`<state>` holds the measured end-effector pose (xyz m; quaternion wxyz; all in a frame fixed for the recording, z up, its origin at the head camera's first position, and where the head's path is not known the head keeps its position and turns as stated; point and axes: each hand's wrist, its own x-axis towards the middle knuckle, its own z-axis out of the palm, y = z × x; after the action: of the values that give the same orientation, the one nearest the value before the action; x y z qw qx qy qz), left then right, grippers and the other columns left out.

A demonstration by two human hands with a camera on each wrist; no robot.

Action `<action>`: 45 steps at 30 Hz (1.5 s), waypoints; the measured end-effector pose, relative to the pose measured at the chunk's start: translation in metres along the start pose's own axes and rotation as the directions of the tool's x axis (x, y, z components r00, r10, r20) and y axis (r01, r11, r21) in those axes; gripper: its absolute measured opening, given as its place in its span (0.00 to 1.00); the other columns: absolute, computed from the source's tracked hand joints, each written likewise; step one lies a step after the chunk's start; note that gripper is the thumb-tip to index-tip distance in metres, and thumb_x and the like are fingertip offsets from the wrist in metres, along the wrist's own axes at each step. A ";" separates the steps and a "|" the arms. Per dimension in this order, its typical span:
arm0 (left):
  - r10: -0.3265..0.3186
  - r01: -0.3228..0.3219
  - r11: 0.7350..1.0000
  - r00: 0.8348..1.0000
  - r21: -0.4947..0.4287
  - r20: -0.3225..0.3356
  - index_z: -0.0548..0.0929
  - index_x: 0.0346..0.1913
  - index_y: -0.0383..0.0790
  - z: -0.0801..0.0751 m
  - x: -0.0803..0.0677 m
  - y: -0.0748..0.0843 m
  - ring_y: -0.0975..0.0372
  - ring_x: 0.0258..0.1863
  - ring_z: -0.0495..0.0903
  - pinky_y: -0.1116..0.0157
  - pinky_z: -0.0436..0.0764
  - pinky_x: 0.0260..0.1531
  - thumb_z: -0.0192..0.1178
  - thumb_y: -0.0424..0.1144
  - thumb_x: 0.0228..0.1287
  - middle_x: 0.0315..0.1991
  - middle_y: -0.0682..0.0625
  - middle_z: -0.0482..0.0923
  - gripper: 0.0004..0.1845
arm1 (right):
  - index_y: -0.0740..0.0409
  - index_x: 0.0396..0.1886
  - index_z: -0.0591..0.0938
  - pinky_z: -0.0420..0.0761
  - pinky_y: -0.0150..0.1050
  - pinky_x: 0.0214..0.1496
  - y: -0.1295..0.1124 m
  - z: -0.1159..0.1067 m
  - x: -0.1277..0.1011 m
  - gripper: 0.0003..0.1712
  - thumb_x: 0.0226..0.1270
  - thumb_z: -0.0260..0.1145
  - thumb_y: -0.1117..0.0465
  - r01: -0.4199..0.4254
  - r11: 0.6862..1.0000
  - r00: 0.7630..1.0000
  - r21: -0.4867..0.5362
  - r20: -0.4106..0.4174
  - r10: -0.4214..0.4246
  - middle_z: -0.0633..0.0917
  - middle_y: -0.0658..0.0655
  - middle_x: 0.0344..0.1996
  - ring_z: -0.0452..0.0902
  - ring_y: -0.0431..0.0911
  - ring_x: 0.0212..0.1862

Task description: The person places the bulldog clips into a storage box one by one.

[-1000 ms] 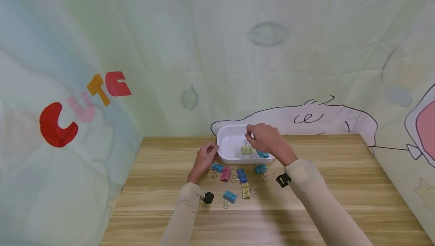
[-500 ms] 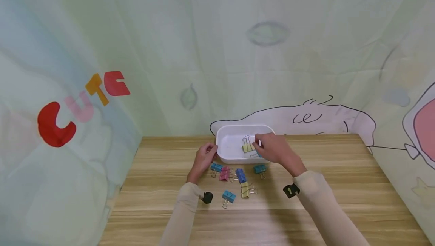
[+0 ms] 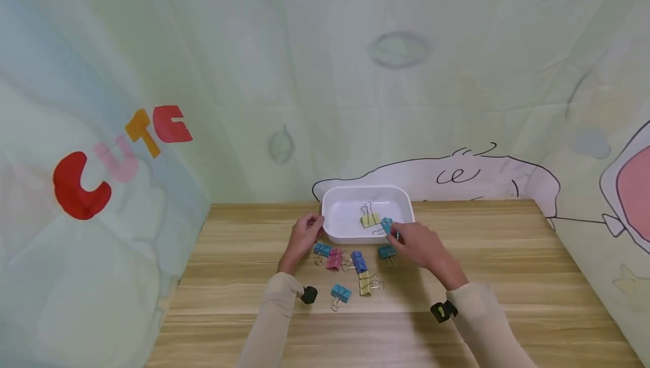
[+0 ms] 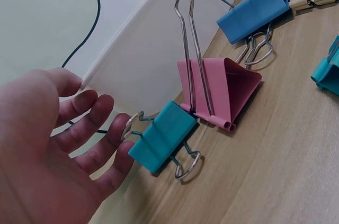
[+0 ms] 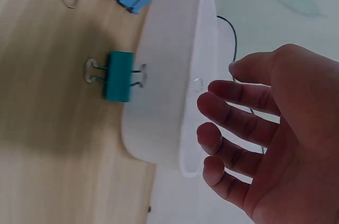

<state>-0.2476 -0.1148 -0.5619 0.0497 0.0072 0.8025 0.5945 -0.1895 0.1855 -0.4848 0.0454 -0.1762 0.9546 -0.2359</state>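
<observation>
A white plastic tray point(image 3: 337, 240) stands at the table's back edge. My left hand point(image 3: 303, 239) pinches its left end by the rim, thumb and forefinger at the corner in the left wrist view. Inside the tray lie a yellow binder clip point(image 3: 369, 220) and a blue binder clip point(image 3: 387, 225). My right hand point(image 3: 422, 245) hovers over the tray's front right rim, fingertips close by that blue clip in the head view. Its fingers point(image 5: 243, 121) are loosely bent in the right wrist view, with nothing seen between them.
Along the tray's front lie a teal clip point(image 4: 164, 136), a pink clip point(image 4: 212, 89), a dark blue clip point(image 3: 359, 262) and another teal clip point(image 5: 118, 75). Nearer me are a yellow clip point(image 3: 365, 284) and a light blue clip point(image 3: 341, 293). A printed curtain point(image 3: 325, 103) hangs behind.
My right hand has come down and drawn back to the right and toward me, uncovering the blue clip in the tray. My left hand keeps its place at the rim.
</observation>
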 end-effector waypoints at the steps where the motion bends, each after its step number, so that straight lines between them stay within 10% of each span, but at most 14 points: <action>1: 0.005 -0.005 1.000 1.000 0.002 0.000 0.81 0.50 0.28 0.000 0.000 0.000 0.54 0.35 0.80 0.67 0.79 0.30 0.54 0.43 0.81 0.37 0.42 0.81 0.18 | 0.52 0.33 0.81 0.72 0.38 0.25 0.001 0.003 -0.002 0.10 0.77 0.64 0.55 -0.017 1.000 1.000 0.011 0.007 0.017 0.77 0.46 0.21 0.71 0.42 0.24; 22: -0.004 0.004 1.000 1.000 -0.006 0.006 0.81 0.51 0.28 -0.001 0.000 0.001 0.50 0.37 0.80 0.67 0.79 0.31 0.54 0.43 0.82 0.39 0.40 0.81 0.17 | 0.52 0.31 0.80 0.71 0.40 0.27 0.020 0.044 -0.013 0.13 0.77 0.65 0.52 -0.211 0.972 0.976 0.107 0.074 0.204 0.77 0.50 0.22 0.72 0.45 0.26; 45: -0.010 0.010 1.000 1.000 0.002 0.006 0.80 0.51 0.28 0.000 0.000 0.001 0.49 0.37 0.80 0.67 0.79 0.31 0.54 0.43 0.82 0.37 0.43 0.80 0.17 | 0.54 0.33 0.79 0.70 0.40 0.27 0.016 0.049 -0.011 0.05 0.71 0.62 0.62 -0.186 0.968 0.982 0.167 0.043 0.181 0.76 0.50 0.21 0.71 0.45 0.25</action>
<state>-0.2478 -0.1150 -0.5613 0.0548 0.0052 0.8031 0.5933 -0.1759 0.1818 -0.5357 0.0948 -0.0857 0.9425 -0.3088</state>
